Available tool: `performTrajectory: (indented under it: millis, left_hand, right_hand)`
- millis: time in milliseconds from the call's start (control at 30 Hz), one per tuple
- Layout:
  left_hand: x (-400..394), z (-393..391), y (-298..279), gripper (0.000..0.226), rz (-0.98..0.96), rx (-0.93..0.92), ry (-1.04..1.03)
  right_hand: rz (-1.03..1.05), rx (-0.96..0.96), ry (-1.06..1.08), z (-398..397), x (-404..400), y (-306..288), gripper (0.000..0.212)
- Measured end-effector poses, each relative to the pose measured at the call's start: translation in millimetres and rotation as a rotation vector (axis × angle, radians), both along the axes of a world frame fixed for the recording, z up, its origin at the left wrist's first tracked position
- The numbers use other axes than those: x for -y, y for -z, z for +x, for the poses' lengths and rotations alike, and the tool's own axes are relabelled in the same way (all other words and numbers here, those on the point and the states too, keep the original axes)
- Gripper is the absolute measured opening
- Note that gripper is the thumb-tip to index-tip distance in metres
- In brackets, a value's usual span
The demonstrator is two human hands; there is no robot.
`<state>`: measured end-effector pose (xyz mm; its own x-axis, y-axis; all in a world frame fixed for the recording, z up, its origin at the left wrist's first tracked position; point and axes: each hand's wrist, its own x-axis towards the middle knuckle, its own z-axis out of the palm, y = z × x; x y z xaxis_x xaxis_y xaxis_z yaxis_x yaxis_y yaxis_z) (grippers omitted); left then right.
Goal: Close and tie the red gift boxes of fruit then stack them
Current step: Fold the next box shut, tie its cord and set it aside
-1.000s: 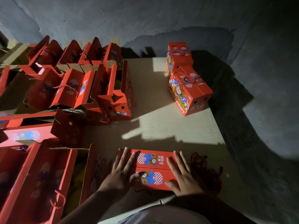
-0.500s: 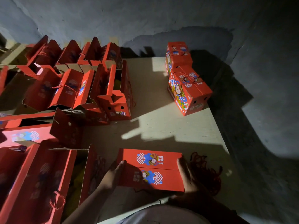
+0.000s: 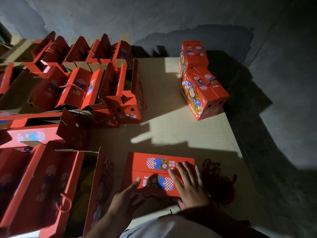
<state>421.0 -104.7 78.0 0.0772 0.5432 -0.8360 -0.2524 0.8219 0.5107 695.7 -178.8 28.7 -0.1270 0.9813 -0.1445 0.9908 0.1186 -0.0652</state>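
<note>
Red gift box (image 3: 154, 170) flaps pressed shut: right hand (image 3: 190, 188) flat on lid, left hand (image 3: 125, 201) loose-fingered at 7 o'clock edge; next prob needs red cord (image 3: 217, 182) at 3 o'clock for tying

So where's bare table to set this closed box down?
Free: the lit patch between the open boxes and the tied boxes. Crowded: the whole left side, and the red cord pile beside the right hand.

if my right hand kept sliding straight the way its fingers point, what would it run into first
The right hand lies flat on the closed red box, fingers aimed up and slightly left. Past the box's far edge comes bare table. Nothing seems to block that line nearby, though depth is hard to judge.
</note>
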Motion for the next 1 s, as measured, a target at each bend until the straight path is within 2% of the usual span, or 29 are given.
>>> performTrajectory:
  millis: [67, 100, 200, 300, 400, 467, 500, 567, 633, 733, 800, 900, 1000]
  left_hand:
    - [6, 2, 2, 0.033, -0.065, 0.080, 0.037]
    - [8, 4, 3, 0.030, -0.119, 0.104, 0.035]
    - [16, 9, -3, 0.039, -0.176, 0.121, 0.124]
    - [23, 8, -16, 0.025, -0.083, 0.039, 0.251]
    - [25, 3, -28, 0.027, -0.007, -0.080, 0.137]
    - [27, -1, -34, 0.018, 0.060, -0.098, 0.075]
    - [27, -2, -39, 0.019, 0.110, -0.085, 0.037]
    - [22, -3, -55, 0.037, 0.221, -0.033, 0.011]
    - [18, -3, -71, 0.052, 0.312, -0.013, 0.094]
    - [15, 1, -78, 0.030, 0.346, -0.125, 0.197]
    - [15, 3, -72, 0.020, 0.328, -0.206, 0.267]
    - [16, 9, -59, 0.020, 0.255, -0.278, 0.350]
    - [17, 12, -46, 0.018, 0.176, -0.292, 0.442]
  right_hand:
    - [0.013, -0.001, -0.005, -45, -35, -9, 0.126]
    - [-0.069, 0.024, -0.017, -49, -41, -8, 0.121]
    - [-0.079, 0.023, -0.054, -42, -34, -2, 0.112]
    - [-0.047, -0.107, -0.083, -45, -44, 1, 0.111]
    - [0.033, -0.201, -0.047, -34, -58, -2, 0.088]
    - [0.035, -0.188, 0.027, -26, -77, -5, 0.084]
    - [0.012, -0.194, 0.077, -25, -88, -7, 0.083]
    - [-0.110, -0.208, 0.201, -22, -111, -7, 0.081]
    - [-0.320, -0.231, 0.352, -21, -132, -10, 0.084]
    - [-0.437, -0.228, 0.414, -23, -152, -15, 0.091]
    - [-0.472, -0.326, 0.411, -26, -160, -18, 0.082]
    - [-0.535, -0.616, 0.419, -29, -170, -22, 0.058]
    - [-0.416, -0.850, 0.435, -36, -173, -26, 0.046]
